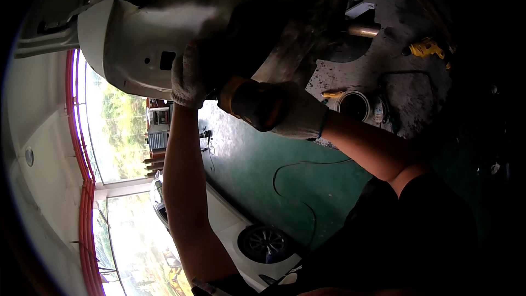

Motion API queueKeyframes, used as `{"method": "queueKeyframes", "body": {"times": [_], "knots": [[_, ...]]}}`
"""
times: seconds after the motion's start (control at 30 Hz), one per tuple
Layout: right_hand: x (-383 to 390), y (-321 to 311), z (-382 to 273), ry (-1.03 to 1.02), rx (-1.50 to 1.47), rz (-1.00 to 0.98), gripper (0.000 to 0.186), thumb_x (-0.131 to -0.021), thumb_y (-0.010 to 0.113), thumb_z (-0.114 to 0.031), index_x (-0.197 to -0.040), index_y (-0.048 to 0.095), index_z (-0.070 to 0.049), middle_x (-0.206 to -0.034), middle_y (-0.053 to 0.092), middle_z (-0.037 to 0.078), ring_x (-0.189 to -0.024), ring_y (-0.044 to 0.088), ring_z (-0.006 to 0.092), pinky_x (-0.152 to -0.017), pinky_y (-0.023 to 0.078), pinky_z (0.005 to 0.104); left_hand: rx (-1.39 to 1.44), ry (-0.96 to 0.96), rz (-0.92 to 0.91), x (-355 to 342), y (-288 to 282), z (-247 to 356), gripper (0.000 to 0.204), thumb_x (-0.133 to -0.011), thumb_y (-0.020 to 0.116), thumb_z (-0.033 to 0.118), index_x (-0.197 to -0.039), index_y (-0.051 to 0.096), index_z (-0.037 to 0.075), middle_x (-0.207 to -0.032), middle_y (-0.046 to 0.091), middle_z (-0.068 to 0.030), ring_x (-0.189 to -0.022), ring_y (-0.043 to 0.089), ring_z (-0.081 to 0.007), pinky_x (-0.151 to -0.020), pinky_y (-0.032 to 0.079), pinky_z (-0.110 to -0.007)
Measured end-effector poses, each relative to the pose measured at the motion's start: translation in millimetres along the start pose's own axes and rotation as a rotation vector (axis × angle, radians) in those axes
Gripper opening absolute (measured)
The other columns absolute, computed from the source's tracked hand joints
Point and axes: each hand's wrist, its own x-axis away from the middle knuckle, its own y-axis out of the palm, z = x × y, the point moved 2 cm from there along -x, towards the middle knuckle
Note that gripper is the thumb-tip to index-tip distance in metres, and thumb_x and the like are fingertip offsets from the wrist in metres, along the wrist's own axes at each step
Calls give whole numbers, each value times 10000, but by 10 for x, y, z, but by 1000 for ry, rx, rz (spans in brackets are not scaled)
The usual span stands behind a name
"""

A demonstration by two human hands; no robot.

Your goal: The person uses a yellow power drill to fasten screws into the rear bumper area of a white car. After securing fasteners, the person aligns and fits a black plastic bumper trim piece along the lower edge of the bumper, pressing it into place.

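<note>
1. On the far left I see a white wall with red pipes (82, 197) curving up it, and bright windows with green trees outside.
2. Next comes my left hand (189, 77) in a pale knit glove. It presses flat against the big white curved metal car panel (137, 44) above me. I think it pushes there to keep the panel from wobbling. The fingers look spread and flat on the metal; they do not wrap around anything.
3. The panel sits at the top of the picture, up over my head, and it has a small dark square hole in it just left of my left hand.
4. My right hand (296, 112), in the same kind of glove, is curled tight around a dark tool with an orange band (246, 101). The tool points up at the dirty grey part of the panel, close to my left hand, so both hands work on one spot.
5. Below, a white car with a dark wheel (263, 244) rests on the green floor.
6. To the right, a round open can (354, 105) stands on the grey floor. Its label is too small to tell.
7. Far right lies a yellow power tool (427, 49).
</note>
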Motion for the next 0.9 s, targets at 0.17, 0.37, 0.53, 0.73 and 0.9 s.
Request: {"method": "queueKeyframes", "body": {"times": [0.17,0.37,0.53,0.73,0.9], "knots": [[40,-5,-19,11,22,-54,237,-1060,619,-206,-1224,599,-37,-1128,692,67,-989,707,162,-924,611,331,-20,-8,-52,50,24,-57,332,-1112,492,247,-1157,709,0,-1094,771,-145,-961,752,-280,-892,586,-389],[260,-87,-141,14,158,-173,296,-1057,618,-215,-1275,602,-15,-1190,699,92,-1058,714,186,-974,608,376,274,-328,-62,296,207,-396,424,-1155,387,278,-1240,669,-27,-1200,738,-141,-1093,700,-235,-981,547,-389],[869,-631,-378,-21,350,-171,314,-1022,677,-197,-1278,634,-20,-1209,709,102,-1101,716,204,-998,602,391,319,-326,-104,398,119,-602,482,-1166,368,310,-1373,612,-51,-1325,692,-159,-1227,643,-276,-1094,478,-420],[1970,-1479,-793,-533,1824,150,458,-1057,612,-207,-1466,531,-16,-1332,631,185,-1160,686,269,-982,603,390,887,-744,-92,386,104,-496,560,-1151,383,343,-1492,538,-73,-1444,637,-210,-1322,607,-303,-1178,435,-439],[3078,-2402,-1212,-827,1516,375,407,-1098,546,-222,-1462,543,-38,-1348,659,127,-1204,663,217,-1026,553,371,443,-352,-99,126,-41,-210,480,-1090,586,244,-1471,565,-47,-1412,662,-166,-1310,616,-281,-1151,460,-400]]}}
